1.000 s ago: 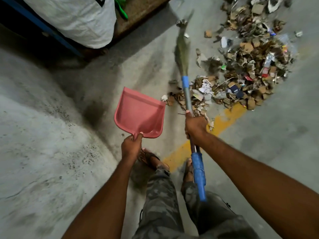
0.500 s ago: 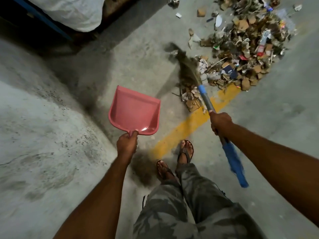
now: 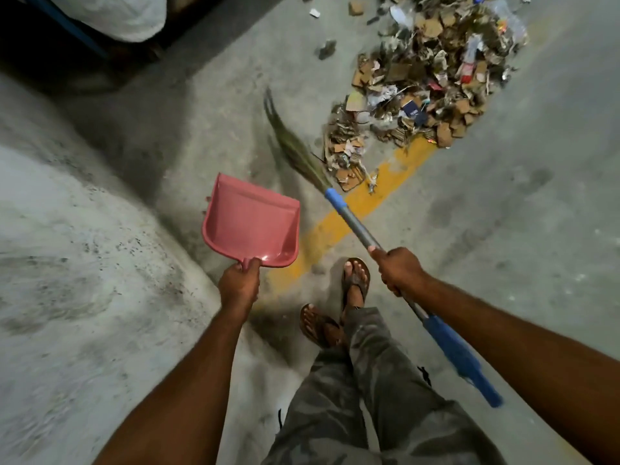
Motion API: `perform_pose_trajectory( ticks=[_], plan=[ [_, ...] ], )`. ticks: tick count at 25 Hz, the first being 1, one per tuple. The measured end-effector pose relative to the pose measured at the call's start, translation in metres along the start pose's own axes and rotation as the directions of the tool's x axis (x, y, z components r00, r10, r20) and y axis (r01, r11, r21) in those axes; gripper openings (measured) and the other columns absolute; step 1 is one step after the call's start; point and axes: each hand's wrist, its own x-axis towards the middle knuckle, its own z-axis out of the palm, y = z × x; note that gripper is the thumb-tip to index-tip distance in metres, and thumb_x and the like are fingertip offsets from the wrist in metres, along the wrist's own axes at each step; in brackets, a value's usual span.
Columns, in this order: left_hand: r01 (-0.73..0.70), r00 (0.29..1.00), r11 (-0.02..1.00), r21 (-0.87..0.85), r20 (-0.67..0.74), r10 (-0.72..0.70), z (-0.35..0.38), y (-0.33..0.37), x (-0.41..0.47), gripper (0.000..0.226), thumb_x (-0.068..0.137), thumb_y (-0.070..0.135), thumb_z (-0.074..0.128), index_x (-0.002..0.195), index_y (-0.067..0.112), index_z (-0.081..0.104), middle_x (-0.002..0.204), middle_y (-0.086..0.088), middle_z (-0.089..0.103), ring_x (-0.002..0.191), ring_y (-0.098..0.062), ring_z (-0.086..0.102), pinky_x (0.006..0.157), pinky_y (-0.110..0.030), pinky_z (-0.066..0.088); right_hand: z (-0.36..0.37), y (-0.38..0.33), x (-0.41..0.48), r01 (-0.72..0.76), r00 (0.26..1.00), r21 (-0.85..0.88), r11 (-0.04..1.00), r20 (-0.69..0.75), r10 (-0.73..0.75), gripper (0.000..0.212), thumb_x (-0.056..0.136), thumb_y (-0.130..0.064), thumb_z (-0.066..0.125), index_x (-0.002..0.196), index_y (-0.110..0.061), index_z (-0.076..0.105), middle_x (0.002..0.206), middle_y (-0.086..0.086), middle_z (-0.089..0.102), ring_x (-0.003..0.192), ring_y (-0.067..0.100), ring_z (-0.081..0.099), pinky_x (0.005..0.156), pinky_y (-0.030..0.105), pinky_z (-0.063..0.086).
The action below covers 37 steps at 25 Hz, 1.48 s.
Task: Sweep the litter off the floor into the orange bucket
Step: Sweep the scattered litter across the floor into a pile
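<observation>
Grey concrete floor (image 3: pixel 503 229) is stretching out beneath you, with the litter (image 3: pixel 429 78) lying heaped at the upper right, just beyond a yellow line (image 3: pixel 352 213). Your left hand (image 3: pixel 239 288) is gripping the pink dustpan (image 3: pixel 251 226) by its handle. Your right hand (image 3: pixel 399 271) is clasping the broom (image 3: pixel 355 223), its blurred bristles sitting just left of the heap.

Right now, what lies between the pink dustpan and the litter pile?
The head view shows only the broom's blurred bristles and bare concrete floor between the dustpan and the litter pile.
</observation>
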Motion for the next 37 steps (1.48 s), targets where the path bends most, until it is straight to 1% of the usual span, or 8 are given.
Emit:
perform_pose_trajectory(
  ticks=[6, 10, 14, 18, 24, 29, 33, 37],
  plan=[
    [0.023, 0.995, 1.000, 0.013, 0.096, -0.024, 0.038, -0.037, -0.044, 0.041, 0.095, 0.038, 0.070, 0.067, 0.009, 0.061, 0.053, -0.005, 0.058, 0.045, -0.021, 0.049, 0.053, -0.029, 0.042, -0.076, 0.091, 0.034, -0.169, 0.984, -0.304, 0.938, -0.101, 0.145, 0.064, 0.097, -0.060, 0.057, 0.091, 0.002, 0.068, 0.071, 0.017, 0.065, 0.058, 0.031, 0.063, 0.058, 0.041, 0.058],
    [-0.012, 0.994, 1.000, -0.027, 0.106, 0.015, 0.081, -0.012, -0.064, 0.036, 0.095, 0.035, 0.068, 0.069, 0.012, 0.060, 0.053, -0.004, 0.052, 0.040, -0.017, 0.042, 0.044, -0.023, 0.035, -0.136, 0.055, 0.078, -0.106, 0.958, -0.157, 0.982, -0.280, 0.059, 0.059, 0.099, -0.054, 0.057, 0.096, 0.004, 0.065, 0.060, 0.012, 0.057, 0.044, 0.025, 0.055, 0.037, 0.025, 0.040],
    [-0.032, 0.997, 0.997, -0.067, 0.069, 0.036, 0.128, 0.025, -0.082, 0.033, 0.093, 0.036, 0.069, 0.076, 0.009, 0.062, 0.055, -0.004, 0.051, 0.038, -0.014, 0.041, 0.038, -0.019, 0.032, -0.188, 0.023, 0.108, 0.030, 0.939, 0.205, 0.978, -0.341, 0.042, 0.060, 0.094, -0.055, 0.061, 0.104, 0.004, 0.065, 0.069, 0.014, 0.062, 0.045, 0.025, 0.055, 0.042, 0.029, 0.045],
    [-0.046, 0.997, 0.992, -0.121, 0.050, 0.052, 0.172, 0.064, -0.107, 0.032, 0.095, 0.033, 0.068, 0.081, 0.005, 0.065, 0.058, -0.006, 0.052, 0.039, -0.014, 0.041, 0.039, -0.019, 0.033, -0.233, 0.029, 0.100, 0.106, 0.939, 0.264, 0.959, -0.343, -0.010, 0.057, 0.094, -0.056, 0.061, 0.091, 0.000, 0.066, 0.066, 0.014, 0.063, 0.043, 0.025, 0.055, 0.041, 0.030, 0.047],
    [-0.007, 1.000, 0.989, -0.146, 0.010, 0.009, 0.203, 0.071, -0.139, 0.035, 0.096, 0.035, 0.068, 0.076, 0.007, 0.065, 0.057, -0.005, 0.054, 0.041, -0.016, 0.043, 0.040, -0.022, 0.034, -0.237, 0.108, 0.074, 0.132, 0.965, 0.119, 0.984, -0.241, -0.100, 0.055, 0.094, -0.062, 0.058, 0.077, -0.010, 0.061, 0.066, 0.011, 0.063, 0.050, 0.027, 0.059, 0.047, 0.034, 0.051],
    [0.034, 0.999, 0.996, -0.087, 0.015, -0.033, 0.212, 0.044, -0.156, 0.033, 0.094, 0.035, 0.070, 0.079, 0.006, 0.065, 0.057, -0.006, 0.055, 0.039, -0.016, 0.043, 0.038, -0.021, 0.035, -0.231, 0.210, 0.068, 0.033, 0.998, -0.267, 0.963, -0.035, -0.044, 0.059, 0.095, -0.068, 0.052, 0.077, -0.012, 0.059, 0.082, 0.016, 0.067, 0.076, 0.036, 0.067, 0.069, 0.046, 0.060],
    [0.061, 0.997, 0.995, -0.081, 0.060, -0.056, 0.238, 0.051, -0.164, 0.033, 0.096, 0.033, 0.070, 0.076, 0.008, 0.063, 0.055, -0.005, 0.053, 0.036, -0.014, 0.041, 0.037, -0.018, 0.032, -0.266, 0.257, 0.098, -0.174, 0.981, -0.328, 0.929, -0.134, 0.137, 0.071, 0.090, -0.071, 0.056, 0.101, -0.001, 0.066, 0.105, 0.025, 0.070, 0.095, 0.043, 0.069, 0.081, 0.046, 0.059],
    [-0.006, 0.995, 0.999, -0.044, 0.100, 0.010, 0.262, 0.080, -0.169, 0.033, 0.095, 0.034, 0.070, 0.075, 0.009, 0.063, 0.055, -0.005, 0.054, 0.039, -0.016, 0.043, 0.037, -0.020, 0.034, -0.315, 0.202, 0.133, -0.142, 0.954, -0.148, 0.979, -0.285, 0.095, 0.079, 0.087, -0.068, 0.058, 0.108, 0.008, 0.064, 0.108, 0.028, 0.069, 0.096, 0.043, 0.069, 0.082, 0.046, 0.058]
  ],
)
